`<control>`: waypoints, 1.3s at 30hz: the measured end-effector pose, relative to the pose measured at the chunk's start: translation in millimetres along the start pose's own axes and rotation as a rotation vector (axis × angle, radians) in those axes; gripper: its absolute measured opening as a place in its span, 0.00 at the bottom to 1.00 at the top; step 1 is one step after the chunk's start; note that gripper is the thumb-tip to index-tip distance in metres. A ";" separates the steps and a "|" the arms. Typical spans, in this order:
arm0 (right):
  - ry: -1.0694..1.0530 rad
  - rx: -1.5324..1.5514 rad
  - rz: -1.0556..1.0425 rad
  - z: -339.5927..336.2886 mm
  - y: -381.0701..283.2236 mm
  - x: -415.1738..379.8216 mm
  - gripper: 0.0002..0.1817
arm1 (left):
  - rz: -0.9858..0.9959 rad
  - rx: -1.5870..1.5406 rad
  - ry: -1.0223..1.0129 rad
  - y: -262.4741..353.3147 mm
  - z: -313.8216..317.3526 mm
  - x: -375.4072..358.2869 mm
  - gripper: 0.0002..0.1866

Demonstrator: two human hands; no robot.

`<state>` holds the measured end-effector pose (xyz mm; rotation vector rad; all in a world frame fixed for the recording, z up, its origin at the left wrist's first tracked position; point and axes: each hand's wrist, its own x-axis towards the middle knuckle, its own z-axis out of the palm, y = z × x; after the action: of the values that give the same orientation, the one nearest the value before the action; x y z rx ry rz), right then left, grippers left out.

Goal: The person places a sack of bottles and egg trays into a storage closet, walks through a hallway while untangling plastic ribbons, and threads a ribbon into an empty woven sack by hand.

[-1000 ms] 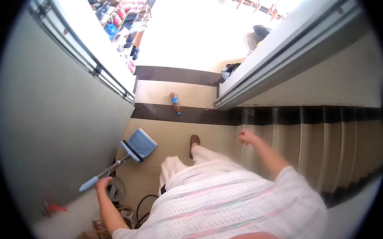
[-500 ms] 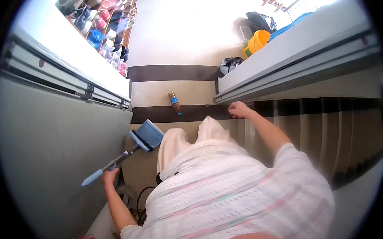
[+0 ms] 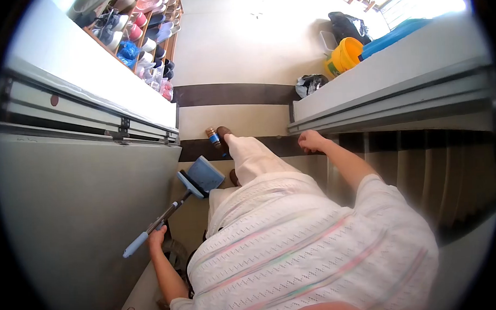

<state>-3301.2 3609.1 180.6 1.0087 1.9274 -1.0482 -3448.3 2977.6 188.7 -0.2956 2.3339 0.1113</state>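
Observation:
My left hand (image 3: 157, 239) is wrapped round the handles of a broom (image 3: 135, 245) and a blue dustpan (image 3: 205, 174) at the lower left. The broom's black bristles lie against the dustpan's near side, beside the grey door. Held out on the right, my right hand (image 3: 311, 142) has its fingers curled in, with nothing visible in them. A brown plastic bottle (image 3: 212, 136) with a blue label lies on the threshold floor, right beside my forward shoe (image 3: 223, 132). My shoe partly overlaps the bottle's lower end in this view.
A grey door (image 3: 85, 199) stands along the left. Stairs with dark edging (image 3: 412, 165) are on the right. Beyond the doorway are a loaded shoe rack (image 3: 170, 45), a yellow bucket (image 3: 347, 55), a blue object (image 3: 394, 39) and plastic bags (image 3: 310, 85).
One foot has stepped forward beside the bottle. My left hand, with broom and dustpan, sits slightly farther right and lower in view. My right hand stays much the same.

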 end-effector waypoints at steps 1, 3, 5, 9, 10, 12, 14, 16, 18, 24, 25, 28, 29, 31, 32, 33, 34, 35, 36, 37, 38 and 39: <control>-0.005 0.000 -0.010 1.5 -1.4 -1.4 0.09 | 0.006 0.009 0.011 -10.1 6.6 -0.1 0.27; -0.051 -0.050 0.009 1.6 -8.5 -1.2 0.11 | 0.019 0.026 0.032 -29.2 16.1 5.8 0.27; -0.083 -0.082 -0.003 -0.3 -13.9 3.4 0.13 | 0.024 -0.014 0.045 -36.5 15.6 2.6 0.26; -0.086 -0.067 -0.059 -5.3 -19.1 9.8 0.11 | 0.006 -0.111 0.056 -28.8 5.1 -32.3 0.23; -0.077 -0.053 -0.064 -4.4 -20.1 11.4 0.10 | -0.002 -0.111 0.058 -35.7 7.1 -38.5 0.23; -0.080 -0.014 -0.088 2.0 -21.2 18.0 0.11 | -0.053 -0.066 0.170 -54.4 11.6 -57.2 0.24; -0.060 0.023 -0.101 3.2 -26.4 13.0 0.12 | -0.160 -0.045 0.242 -75.7 10.8 -65.3 0.27; -0.053 0.037 -0.066 -39.3 -38.9 25.5 0.12 | -0.386 0.124 0.347 -32.5 1.3 -73.6 0.31; -0.033 0.086 -0.065 -67.8 -27.5 50.7 0.10 | -0.316 0.221 0.469 -68.0 18.7 -66.0 0.29; 0.039 0.220 0.119 -106.2 -8.4 61.9 0.08 | -0.435 0.198 0.108 -35.2 12.6 -71.4 0.26; 0.090 0.200 0.138 -113.9 -6.3 61.3 0.08 | -0.408 0.189 0.056 -21.8 4.0 -60.9 0.25; 0.142 0.227 0.125 -144.5 -13.8 74.2 0.08 | -0.323 0.145 -0.080 33.3 -20.8 -15.4 0.24; 0.119 0.198 0.149 -148.8 -23.5 74.6 0.09 | -0.287 0.133 -0.122 51.2 -28.2 4.4 0.23; 0.129 0.288 0.120 -149.6 -29.3 84.8 0.09 | -0.210 0.127 -0.199 92.4 -50.3 49.5 0.22; 0.135 0.333 0.104 -152.8 -34.7 88.6 0.09 | -0.174 0.129 -0.234 115.6 -61.5 72.1 0.22; 0.150 0.351 0.100 -155.8 -41.2 92.3 0.09 | -0.138 0.140 -0.268 139.5 -75.2 92.8 0.21; 0.165 0.369 0.096 -157.8 -47.4 95.2 0.10 | -0.105 0.155 -0.303 163.6 -88.5 114.7 0.21; 0.171 0.397 0.118 -160.3 -56.2 92.0 0.10 | -0.068 0.176 -0.336 190.4 -103.4 136.9 0.20; 0.168 0.394 0.116 -153.5 -52.1 92.5 0.10 | -0.044 0.197 -0.377 215.7 -113.2 154.5 0.20; 0.208 0.410 0.123 -158.7 -48.2 99.5 0.10 | -0.001 0.231 -0.399 254.5 -131.4 180.6 0.19; 0.248 0.427 0.130 -167.5 -46.0 106.5 0.11 | 0.041 0.267 -0.412 298.0 -151.8 203.4 0.19; 0.250 0.445 0.148 -169.5 -41.9 109.3 0.11 | 0.094 0.299 -0.407 343.2 -172.6 220.3 0.18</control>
<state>-3422.3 3775.6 172.7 1.5684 1.8109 -1.3498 -3801.6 3241.8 150.2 -0.0091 1.9251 -0.1223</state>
